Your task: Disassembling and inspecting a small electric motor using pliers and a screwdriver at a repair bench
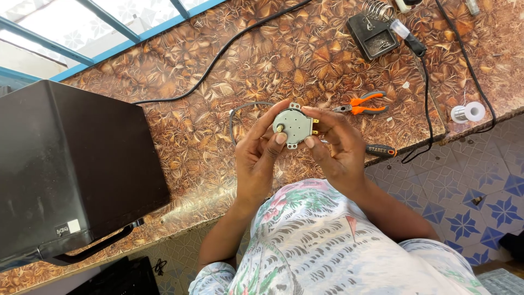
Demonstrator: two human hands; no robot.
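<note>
Both hands up on a small round motor, held over the counter's front edge

The left hand (261, 148) and right hand (334, 141) pinch the synchronous motor (293, 125) between them, fingers closed on its rim from either side, left thumb on the lower face. Its flat silver face looks up at the camera, short shaft near the left edge, and the two mounting tabs run top to bottom, so the long axis points away from the body. Orange-handled pliers (362, 104) lie just beyond the right hand, a black microwave oven (71, 164) stands to the left, a soldering iron stand (373, 34) and solder spool (468, 112) well apart on the leaf-patterned countertop (218, 65)
</note>
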